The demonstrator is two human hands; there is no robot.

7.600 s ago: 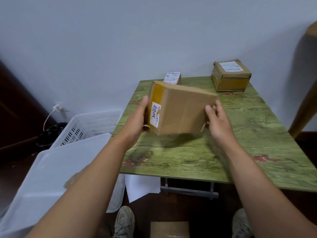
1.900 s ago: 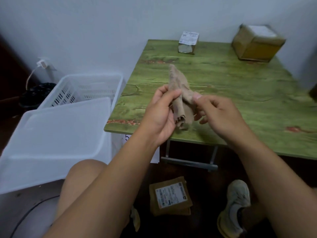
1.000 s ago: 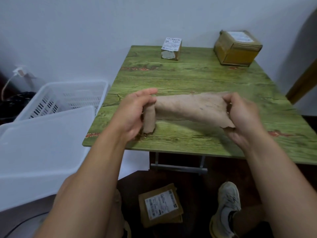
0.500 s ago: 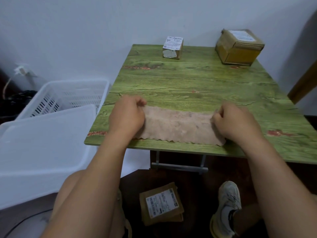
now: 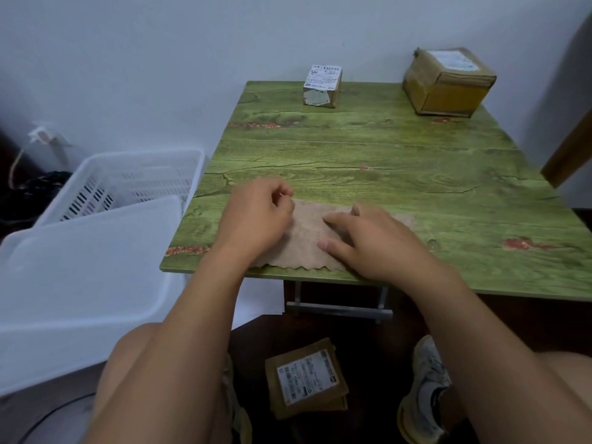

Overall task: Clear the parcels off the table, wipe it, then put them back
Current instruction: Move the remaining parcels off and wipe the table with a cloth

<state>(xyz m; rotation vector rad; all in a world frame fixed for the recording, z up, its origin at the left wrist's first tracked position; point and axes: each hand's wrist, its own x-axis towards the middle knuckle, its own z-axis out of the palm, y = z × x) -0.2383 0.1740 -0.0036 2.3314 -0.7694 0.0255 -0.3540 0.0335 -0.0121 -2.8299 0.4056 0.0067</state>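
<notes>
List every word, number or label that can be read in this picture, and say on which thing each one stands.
None can be read.
Small parcel at the table's far edge: white label with barcode and print, too small.
Large cardboard box at the far right corner: white label on top, blurred.
Flat parcel on the floor: white label with print and barcode, blurred.
Cloth under the hands: no text.
</notes>
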